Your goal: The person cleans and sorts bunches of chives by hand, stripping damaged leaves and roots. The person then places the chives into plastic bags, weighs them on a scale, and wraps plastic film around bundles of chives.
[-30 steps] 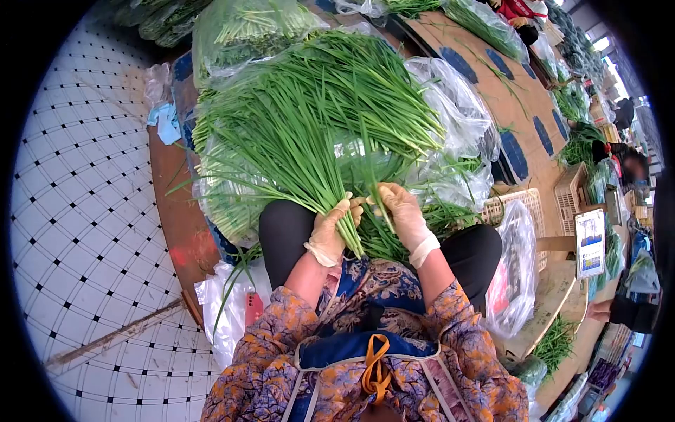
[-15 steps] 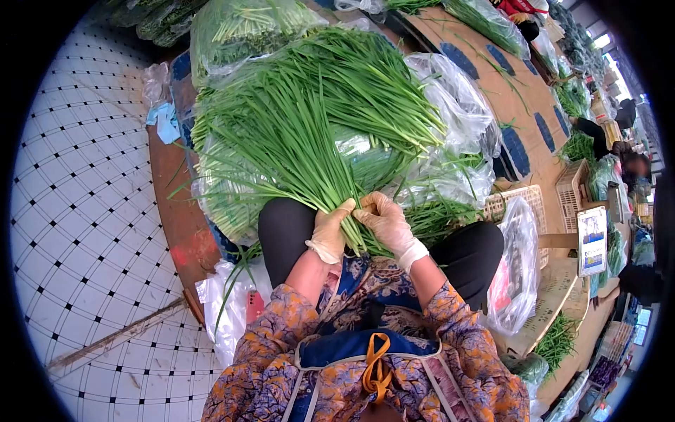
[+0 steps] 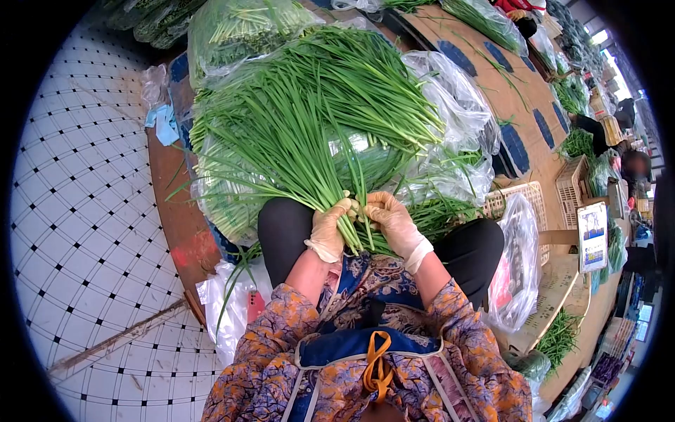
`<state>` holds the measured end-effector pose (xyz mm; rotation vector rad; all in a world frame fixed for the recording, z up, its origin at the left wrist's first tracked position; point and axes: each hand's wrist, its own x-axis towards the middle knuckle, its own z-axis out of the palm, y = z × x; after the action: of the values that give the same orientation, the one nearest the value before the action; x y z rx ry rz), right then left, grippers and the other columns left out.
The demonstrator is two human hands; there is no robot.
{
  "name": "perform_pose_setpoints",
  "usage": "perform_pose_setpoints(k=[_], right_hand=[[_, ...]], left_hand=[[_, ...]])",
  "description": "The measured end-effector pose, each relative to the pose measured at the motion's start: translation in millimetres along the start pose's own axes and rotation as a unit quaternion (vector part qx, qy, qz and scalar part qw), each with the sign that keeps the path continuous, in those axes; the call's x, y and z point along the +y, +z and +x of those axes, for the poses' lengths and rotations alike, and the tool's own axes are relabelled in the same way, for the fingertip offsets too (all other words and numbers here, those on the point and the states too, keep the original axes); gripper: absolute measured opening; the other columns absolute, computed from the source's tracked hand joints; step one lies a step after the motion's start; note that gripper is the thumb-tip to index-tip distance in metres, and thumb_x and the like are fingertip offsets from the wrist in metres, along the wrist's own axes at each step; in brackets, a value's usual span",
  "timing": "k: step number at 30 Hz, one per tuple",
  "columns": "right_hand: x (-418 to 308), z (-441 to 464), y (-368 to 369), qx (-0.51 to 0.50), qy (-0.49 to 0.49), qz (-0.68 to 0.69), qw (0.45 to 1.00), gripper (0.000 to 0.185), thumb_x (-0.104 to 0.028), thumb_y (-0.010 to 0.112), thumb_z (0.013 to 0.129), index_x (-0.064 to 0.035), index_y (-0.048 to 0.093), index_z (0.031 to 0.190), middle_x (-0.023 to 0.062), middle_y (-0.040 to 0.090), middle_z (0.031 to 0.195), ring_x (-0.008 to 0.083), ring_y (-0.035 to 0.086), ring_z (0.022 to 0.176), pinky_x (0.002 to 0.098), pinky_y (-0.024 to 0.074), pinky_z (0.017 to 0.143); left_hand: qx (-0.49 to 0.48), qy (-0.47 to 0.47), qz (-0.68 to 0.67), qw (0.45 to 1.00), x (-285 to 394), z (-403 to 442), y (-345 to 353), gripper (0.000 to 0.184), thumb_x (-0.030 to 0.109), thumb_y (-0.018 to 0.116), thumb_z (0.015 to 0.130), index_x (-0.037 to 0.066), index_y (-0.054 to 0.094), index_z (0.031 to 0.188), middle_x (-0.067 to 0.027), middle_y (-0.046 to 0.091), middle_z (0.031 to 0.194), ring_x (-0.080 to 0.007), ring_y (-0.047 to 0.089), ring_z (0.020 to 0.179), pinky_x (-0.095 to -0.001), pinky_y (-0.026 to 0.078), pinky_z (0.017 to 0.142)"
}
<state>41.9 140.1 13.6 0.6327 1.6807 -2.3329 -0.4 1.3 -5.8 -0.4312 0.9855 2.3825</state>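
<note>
Clearly, the left hand [image 3: 328, 229], in a pale thin glove, is clenched round the lower ends of a bundle of long green stalks [image 3: 301, 158]. The bundle's pale ends poke out below the fist, over the lap, while its leaves fan out to the far left. The right hand [image 3: 395, 226], gloved alike, is just beside the left one and pinches a few thin stalks [image 3: 359, 176] between thumb and fingers.

Beyond the hands, a broad heap of loose stalks [image 3: 373, 84] lies over clear plastic packs, with a crumpled clear bag [image 3: 450, 88] to its right. At the far left of the heap stands a filled clear bag [image 3: 246, 32]. A pale plastic basket [image 3: 527, 195] is at the right, near the knee.

Farther right, a white sign [image 3: 592, 238] bears blue pictures and small print, too small to read. Near it, the tan carton [image 3: 545, 316] carries faint dark printing, also unreadable. At the near left, a red phone-like object [image 3: 254, 306] rests by white plastic [image 3: 223, 302].
</note>
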Motion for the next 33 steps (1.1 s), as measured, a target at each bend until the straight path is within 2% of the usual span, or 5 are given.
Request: perform_pose_setpoints(k=[22, 26, 27, 29, 33], right_hand=[[13.1, -4.3, -5.9, 0.083, -0.112, -0.047, 0.989, 0.022, -0.001, 0.054, 0.083, -0.0021, 0.050, 0.105, -0.0017, 0.048, 0.074, 0.0063, 0.046, 0.063, 0.0188, 0.0402, 0.059], [45.9, -12.0, -65.6, 0.159, -0.118, -0.346, 0.917, 0.018, -0.001, 0.053, 0.076, -0.0026, 0.057, 0.093, 0.0101, 0.057, 0.079, 0.0205, 0.056, 0.067, 0.0303, 0.0462, 0.063], [71.7, -9.1, -88.1, 0.152, -0.165, -0.557, 0.799, 0.019, -0.009, 0.056, 0.073, -0.0012, 0.058, 0.090, 0.0174, 0.059, 0.091, 0.0301, 0.059, 0.081, 0.0380, 0.0467, 0.073], [33.7, -32.2, -77.7, 0.019, 0.051, -0.603, 0.796, 0.049, -0.025, 0.062, 0.072, 0.0038, 0.050, 0.109, 0.0235, 0.057, 0.103, 0.0349, 0.055, 0.099, 0.0381, 0.0436, 0.084], [-40.3, -53.3, -26.9, -0.053, -0.126, -0.293, 0.946, 0.093, -0.033, 0.067, 0.075, 0.0028, 0.008, 0.137, 0.0280, 0.034, 0.131, 0.0295, 0.037, 0.122, 0.0317, 0.0305, 0.100]], left_hand=[[-0.040, -0.039, -0.038, 0.998, -3.7, 2.7, -6.1, 0.032, 0.006, 0.059, 0.081, -0.003, 0.048, 0.110, -0.0150, 0.060, 0.095, -0.0243, 0.060, 0.087, -0.0339, 0.051, 0.075], [-0.005, -0.015, -0.006, 1.000, 11.8, -11.3, 16.9, 0.042, 0.000, 0.064, 0.072, -0.005, 0.047, 0.110, -0.0047, 0.050, 0.071, -0.0147, 0.052, 0.062, -0.0261, 0.044, 0.058], [-0.021, 0.004, 0.013, 1.000, 16.4, -15.6, 19.4, 0.041, -0.001, 0.064, 0.072, -0.006, 0.047, 0.109, -0.0038, 0.050, 0.071, -0.0129, 0.051, 0.061, -0.0244, 0.043, 0.057], [-0.039, 0.053, 0.057, 0.996, 18.3, -19.0, 20.8, 0.038, 0.001, 0.062, 0.075, -0.002, 0.046, 0.109, -0.0063, 0.055, 0.077, -0.0121, 0.052, 0.061, -0.0239, 0.044, 0.057], [-0.131, 0.114, 0.167, 0.970, 11.5, -21.1, 19.5, 0.037, 0.003, 0.061, 0.078, 0.000, 0.045, 0.110, -0.0097, 0.059, 0.089, -0.0122, 0.055, 0.068, -0.0256, 0.048, 0.062]])
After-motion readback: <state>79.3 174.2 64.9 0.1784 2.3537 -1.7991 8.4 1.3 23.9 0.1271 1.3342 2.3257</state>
